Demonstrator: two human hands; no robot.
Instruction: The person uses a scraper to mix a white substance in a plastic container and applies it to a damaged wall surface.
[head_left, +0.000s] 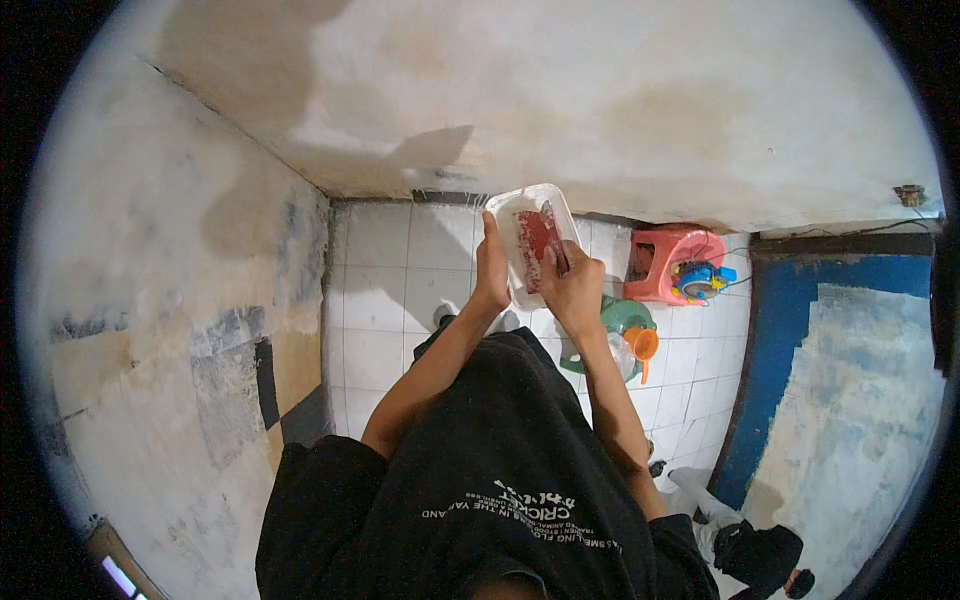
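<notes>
A white rectangular tray (532,192) smeared with whitish paste is held out in front of me, close to the far wall. My left hand (492,265) grips its left side, the thumb along the edge and the other fingers hidden underneath. Over the tray, my right hand (575,285) is closed on a wide red putty knife (537,240). Its flat blade is speckled with white paste and lies inside the tray.
A patchy, partly coated wall (600,110) rises ahead, another on the left (170,300). To the right stand a pink stool (649,262) bearing a blue-and-yellow device (703,282), a green container (630,314), an orange dipper (643,343) and a blue door (785,300). A person (755,548) is lower right.
</notes>
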